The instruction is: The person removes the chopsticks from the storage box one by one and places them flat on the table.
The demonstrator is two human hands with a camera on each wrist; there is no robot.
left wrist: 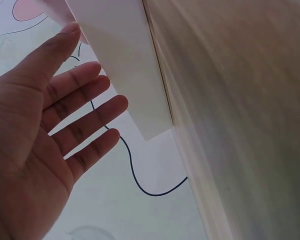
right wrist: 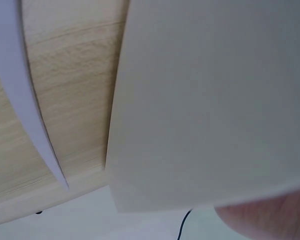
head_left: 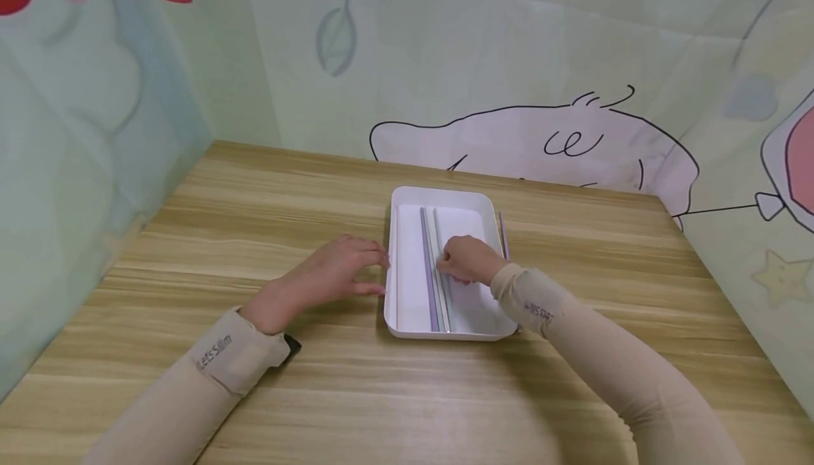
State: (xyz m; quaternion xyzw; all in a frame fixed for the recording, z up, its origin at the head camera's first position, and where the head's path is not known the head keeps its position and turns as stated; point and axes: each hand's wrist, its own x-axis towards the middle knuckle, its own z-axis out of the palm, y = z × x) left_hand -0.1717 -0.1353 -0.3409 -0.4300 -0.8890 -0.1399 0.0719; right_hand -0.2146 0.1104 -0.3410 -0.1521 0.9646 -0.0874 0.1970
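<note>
A white rectangular tray (head_left: 470, 336) holds several long thin strips. Side by side near its middle lie a purple strip (head_left: 430, 285) and pale grey and greenish strips, while a faint pale strip (head_left: 398, 267) runs along the left wall. My right hand (head_left: 472, 260) reaches in over the right wall with fingers curled, pinching the pale greenish strip (head_left: 448, 302); its fingertips are partly hidden. In the right wrist view, the tray wall hides most of that hand. My left hand (head_left: 340, 274) is spread loosely, fingertips right at the tray's left rim, palm showing in the left wrist view.
Another purple strip (right wrist: 25, 107) lies on the wooden table (head_left: 318, 394) outside the tray's right wall. Printed cloth walls (head_left: 286, 62) stand along the table's back and sides.
</note>
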